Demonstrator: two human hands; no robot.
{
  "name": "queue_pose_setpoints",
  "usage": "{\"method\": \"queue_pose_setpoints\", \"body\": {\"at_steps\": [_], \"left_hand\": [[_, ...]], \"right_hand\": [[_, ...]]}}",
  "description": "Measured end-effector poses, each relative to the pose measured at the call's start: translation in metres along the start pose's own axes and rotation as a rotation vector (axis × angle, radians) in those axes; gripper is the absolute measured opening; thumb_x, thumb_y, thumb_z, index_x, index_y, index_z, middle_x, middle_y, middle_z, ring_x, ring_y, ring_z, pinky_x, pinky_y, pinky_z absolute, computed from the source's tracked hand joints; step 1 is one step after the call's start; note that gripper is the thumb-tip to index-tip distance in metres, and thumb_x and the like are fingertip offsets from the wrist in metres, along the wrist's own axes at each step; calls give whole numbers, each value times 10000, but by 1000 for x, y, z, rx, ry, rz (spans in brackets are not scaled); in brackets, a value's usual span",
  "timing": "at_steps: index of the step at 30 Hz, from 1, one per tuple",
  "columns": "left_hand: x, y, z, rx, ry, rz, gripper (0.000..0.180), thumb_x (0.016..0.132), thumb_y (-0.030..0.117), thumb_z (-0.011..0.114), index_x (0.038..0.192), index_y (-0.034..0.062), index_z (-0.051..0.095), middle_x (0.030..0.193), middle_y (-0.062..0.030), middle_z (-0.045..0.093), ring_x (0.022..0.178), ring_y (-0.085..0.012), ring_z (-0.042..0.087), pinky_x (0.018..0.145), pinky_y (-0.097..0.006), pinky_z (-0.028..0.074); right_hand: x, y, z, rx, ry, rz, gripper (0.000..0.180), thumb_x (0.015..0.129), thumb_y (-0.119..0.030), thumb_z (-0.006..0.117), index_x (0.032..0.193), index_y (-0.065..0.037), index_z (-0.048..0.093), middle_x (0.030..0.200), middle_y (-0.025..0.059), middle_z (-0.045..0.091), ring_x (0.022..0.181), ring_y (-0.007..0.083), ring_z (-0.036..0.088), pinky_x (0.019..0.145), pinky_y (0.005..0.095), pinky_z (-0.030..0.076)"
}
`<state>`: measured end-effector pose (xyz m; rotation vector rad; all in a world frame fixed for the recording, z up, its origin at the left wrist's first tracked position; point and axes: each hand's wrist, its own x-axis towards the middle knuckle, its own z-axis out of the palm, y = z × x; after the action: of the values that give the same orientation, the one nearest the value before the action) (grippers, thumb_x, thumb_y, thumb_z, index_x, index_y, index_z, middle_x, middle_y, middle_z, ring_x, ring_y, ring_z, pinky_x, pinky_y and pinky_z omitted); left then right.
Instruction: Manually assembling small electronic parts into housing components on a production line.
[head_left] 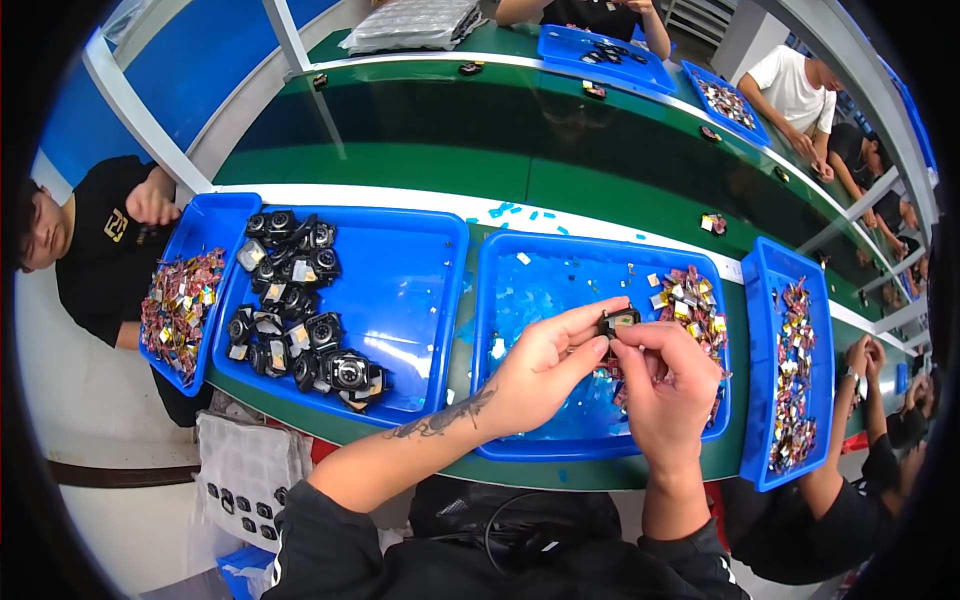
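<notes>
Between my two hands is a small black electronic housing (620, 318) with a pale square on its upper face. My left hand (550, 365) grips it from the left, thumb below and fingers stretched along its far side. The fingertips of my right hand (668, 380) are pinched at its near right edge; whether they also hold a smaller part is hidden. Both hands are above a blue tray (560, 449), where small pink, yellow and silver parts (690, 300) are heaped at the right and blue film scraps (530, 310) lie on the bottom.
Left of me, a blue tray (400, 290) holds black watch-like housings (300, 300). Narrow blue trays of small parts stand at the far left (180, 310) and right (790, 370). A green conveyor belt (420, 130) carries scattered pieces. Co-workers sit around, one near on the left (110, 250).
</notes>
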<state>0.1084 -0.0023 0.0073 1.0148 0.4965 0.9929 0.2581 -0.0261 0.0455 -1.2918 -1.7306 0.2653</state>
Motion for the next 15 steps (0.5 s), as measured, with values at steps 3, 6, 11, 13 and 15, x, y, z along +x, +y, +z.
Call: {"method": "queue_pose_setpoints", "body": {"at_steps": [3,6,11,13,15], "left_hand": [[0,-3,-1,36,-30,27,447,993,29,469,1432,-12,399,1281,-116,582,1151,-160,572,975,-312,480],[1,-5,-2,38,-36,15,443,995,25,461,1431,-18,397,1288,-125,578,1165,-169,566,988,-320,472],[1,-5,1,4,-33,10,439,997,22,456,1429,-25,397,1290,-128,577,1167,-170,565,993,-320,468],[0,-5,1,39,-21,15,439,995,22,458,1427,-29,397,1298,-128,572,1169,-170,564,996,-322,467],[0,-5,1,22,-25,11,439,995,21,458,1426,-29,398,1305,-127,568,1174,-171,561,999,-323,465]], "right_hand": [[2,-1,-2,0,-36,32,154,738,69,729,855,-19,682,758,72,662,502,120,488,471,260,383],[3,-1,-1,25,-37,72,144,743,59,727,854,-25,694,739,75,652,494,127,481,470,264,380],[3,-2,-4,32,-49,126,144,736,47,734,853,-34,709,713,69,641,504,137,476,492,279,381],[2,0,-4,30,-55,135,148,732,41,738,853,-40,713,705,64,639,507,139,471,512,287,383],[1,2,-4,-8,-52,85,157,722,24,750,853,-59,719,692,43,631,507,146,456,564,293,380]]}}
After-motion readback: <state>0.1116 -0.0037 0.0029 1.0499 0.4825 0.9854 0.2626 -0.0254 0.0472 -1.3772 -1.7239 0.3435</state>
